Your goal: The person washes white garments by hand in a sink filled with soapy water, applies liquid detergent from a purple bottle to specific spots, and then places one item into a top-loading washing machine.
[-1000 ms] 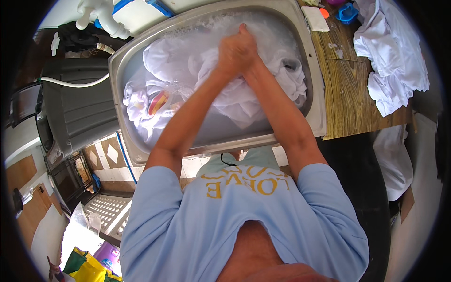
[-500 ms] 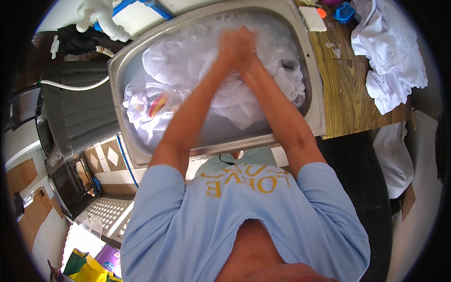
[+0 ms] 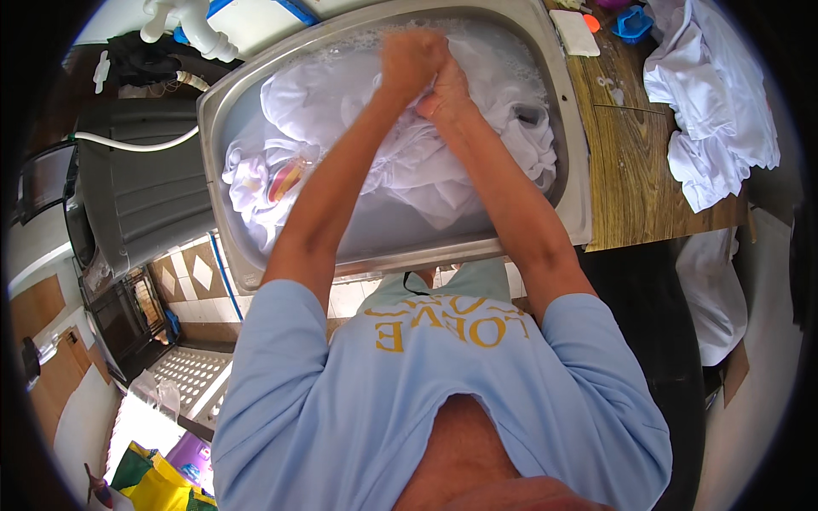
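White wet garments (image 3: pixel 315 111) lie bunched in cloudy, sudsy water inside a metal sink (image 3: pixel 567 179). Over the far part of the sink my left hand (image 3: pixel 411 64) is curled into a fist, slightly blurred, pressed against my right hand (image 3: pixel 449 88). Both are closed on a white garment (image 3: pixel 417 157), whose folds spread out below the wrists; the part between my fingers is mostly hidden. A red and yellow patch (image 3: pixel 285 180) shows among the cloth at the sink's left side.
A wood-patterned counter (image 3: pixel 626 179) adjoins the sink on the right, holding a pale bar (image 3: pixel 575 34), a blue plastic item (image 3: pixel 632 24) and a heap of white clothes (image 3: pixel 707 94). White pipework (image 3: pixel 196 30) stands at the far left, above a white hose (image 3: pixel 141 146).
My joined hands have shifted slightly, the left one moving up and a little left against the right. The garment folds beneath them have moved, and the view has shifted a little.
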Available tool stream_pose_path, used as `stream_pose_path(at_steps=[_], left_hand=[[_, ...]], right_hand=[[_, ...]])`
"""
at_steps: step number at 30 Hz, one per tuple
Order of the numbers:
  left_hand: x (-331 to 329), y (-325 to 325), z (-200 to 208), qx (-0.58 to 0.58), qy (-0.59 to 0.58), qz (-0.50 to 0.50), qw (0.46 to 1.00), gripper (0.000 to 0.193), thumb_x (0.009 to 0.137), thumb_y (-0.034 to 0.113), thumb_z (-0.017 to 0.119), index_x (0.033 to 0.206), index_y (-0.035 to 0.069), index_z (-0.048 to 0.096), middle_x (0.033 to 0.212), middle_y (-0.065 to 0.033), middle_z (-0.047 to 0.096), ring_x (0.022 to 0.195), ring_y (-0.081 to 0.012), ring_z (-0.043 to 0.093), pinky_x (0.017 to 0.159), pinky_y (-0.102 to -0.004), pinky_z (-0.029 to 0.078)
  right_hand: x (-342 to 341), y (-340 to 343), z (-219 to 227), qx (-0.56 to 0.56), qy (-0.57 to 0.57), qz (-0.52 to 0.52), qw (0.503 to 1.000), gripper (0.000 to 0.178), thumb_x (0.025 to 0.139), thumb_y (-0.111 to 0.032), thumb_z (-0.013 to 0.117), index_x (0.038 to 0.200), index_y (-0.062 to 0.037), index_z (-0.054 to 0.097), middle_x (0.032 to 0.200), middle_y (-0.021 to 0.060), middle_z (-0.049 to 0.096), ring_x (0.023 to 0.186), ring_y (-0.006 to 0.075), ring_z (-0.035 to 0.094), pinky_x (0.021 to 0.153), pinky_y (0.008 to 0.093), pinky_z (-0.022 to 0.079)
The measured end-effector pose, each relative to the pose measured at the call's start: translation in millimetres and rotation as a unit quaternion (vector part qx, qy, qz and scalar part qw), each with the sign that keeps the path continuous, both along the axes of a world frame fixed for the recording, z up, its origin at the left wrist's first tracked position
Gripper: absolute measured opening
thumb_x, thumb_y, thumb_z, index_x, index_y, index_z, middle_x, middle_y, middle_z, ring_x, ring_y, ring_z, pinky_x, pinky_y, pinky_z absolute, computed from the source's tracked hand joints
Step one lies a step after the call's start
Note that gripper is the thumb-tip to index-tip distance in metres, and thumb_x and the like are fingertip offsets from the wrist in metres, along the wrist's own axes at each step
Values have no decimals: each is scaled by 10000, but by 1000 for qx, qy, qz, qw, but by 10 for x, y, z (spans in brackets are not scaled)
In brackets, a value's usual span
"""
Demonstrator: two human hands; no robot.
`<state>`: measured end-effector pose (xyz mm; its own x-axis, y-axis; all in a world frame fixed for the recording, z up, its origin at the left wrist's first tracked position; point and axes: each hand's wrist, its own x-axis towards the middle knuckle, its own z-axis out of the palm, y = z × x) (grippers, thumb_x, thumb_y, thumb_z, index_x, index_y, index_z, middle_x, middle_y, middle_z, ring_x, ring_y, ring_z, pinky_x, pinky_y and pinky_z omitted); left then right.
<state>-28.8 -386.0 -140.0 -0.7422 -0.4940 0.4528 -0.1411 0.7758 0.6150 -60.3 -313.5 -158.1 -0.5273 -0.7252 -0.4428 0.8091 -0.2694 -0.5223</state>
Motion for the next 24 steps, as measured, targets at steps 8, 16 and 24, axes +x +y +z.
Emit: stream_pose_path(at_steps=[8,16,24], left_hand=[[290,-557,-83,105,-72,159,979,360,852,332,625,638,42,627,563,-86,590,464,-174,544,479,-335,424],[127,655,230,148,181,-50,971,334,780,281,707,566,65,569,559,-38,583,489,-171,537,485,-331,430],[199,-45,15,106,93,119,983,176,790,113,656,661,1,616,550,-137,515,473,-249,474,526,-286,447]], right_hand=[[-19,-67,112,-9,-152,-24,988,397,903,-509,502,828,-119,506,773,54,527,837,272,551,803,505,480],[-144,61,-384,-251,0,53,967,300,926,-407,513,980,-113,538,926,48,558,860,206,553,807,375,483],[166,-91,342,54,-91,51,993,274,965,-377,447,973,-121,548,815,17,555,801,173,523,802,315,460]])
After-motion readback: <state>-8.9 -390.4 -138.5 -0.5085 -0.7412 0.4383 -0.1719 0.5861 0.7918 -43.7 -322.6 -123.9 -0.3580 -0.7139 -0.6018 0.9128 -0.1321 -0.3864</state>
